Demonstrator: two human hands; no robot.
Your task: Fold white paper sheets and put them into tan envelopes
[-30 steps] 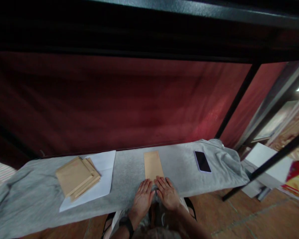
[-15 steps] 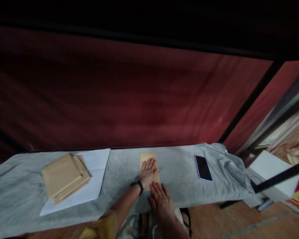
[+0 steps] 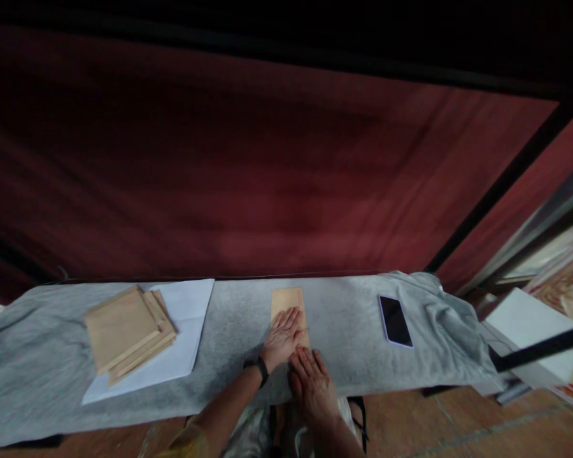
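A narrow strip of folded brown paper (image 3: 286, 298) lies flat on the grey cloth, upright in front of me. My left hand (image 3: 282, 334), with a dark band at the wrist, rests palm down across its middle, fingers stretched out. Just below and to the right, my right hand (image 3: 310, 378) lies flat over the paper's near end, its fingers extended. The two hands cover much of the lower part of the strip. Neither hand grips anything.
To the left, a stack of brown paper pieces (image 3: 121, 324) sits on white paper sheets (image 3: 186, 343). A phone (image 3: 396, 322) lies right of my hands on the grey cloth (image 3: 344, 331). Behind hangs a dark red curtain (image 3: 267, 178); black frame bars stand at the right.
My left hand has slid slightly down along the brown paper, closer to my right hand. My right hand stays nearly in place. The view has shifted a little.
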